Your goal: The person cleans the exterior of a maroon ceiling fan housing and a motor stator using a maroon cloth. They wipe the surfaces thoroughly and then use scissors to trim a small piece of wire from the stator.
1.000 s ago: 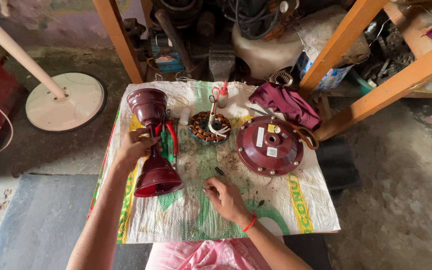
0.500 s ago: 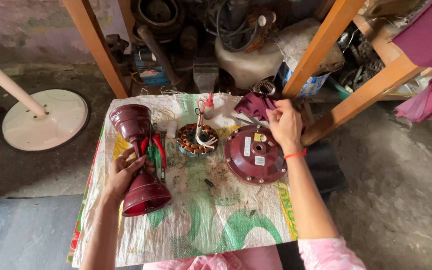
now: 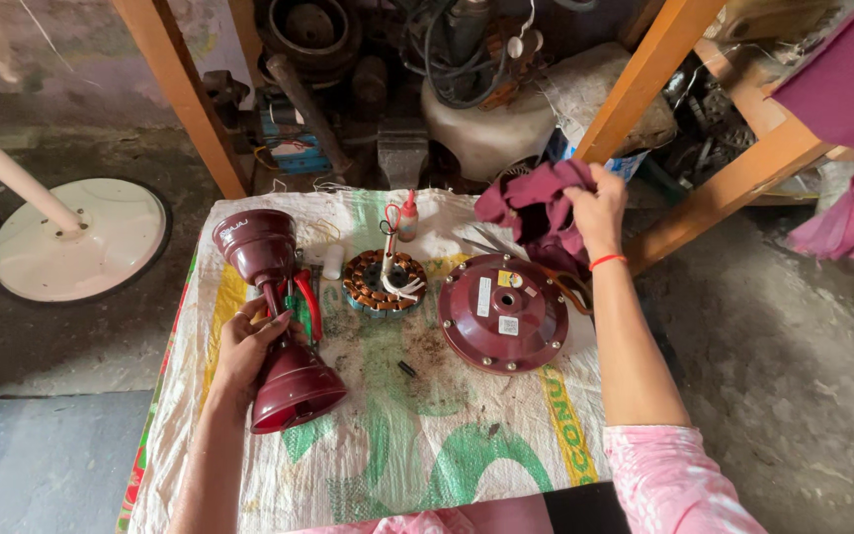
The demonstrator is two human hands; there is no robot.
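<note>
My left hand [image 3: 247,348] grips the thin middle of a maroon downrod piece with two cup-shaped canopies [image 3: 279,326], lying on a woven sack [image 3: 417,445] on the ground. My right hand [image 3: 597,210] holds a maroon cloth [image 3: 531,206] lifted above the sack's far right corner. Below that hand lies a round maroon fan motor cover [image 3: 504,311] with white stickers. A copper-wound stator [image 3: 384,283] with white wires sits between the two maroon parts.
A small red-capped bottle [image 3: 407,218] and metal pliers [image 3: 486,242] lie at the sack's far edge, a small dark part [image 3: 406,369] near its middle. A white round stand base [image 3: 76,237] is at left. Orange wooden legs [image 3: 185,94] frame cluttered machine parts behind.
My right hand has moved from the sack's near middle to its far right corner, taken hold of the maroon cloth and lifted it. My left hand stays on the downrod piece.
</note>
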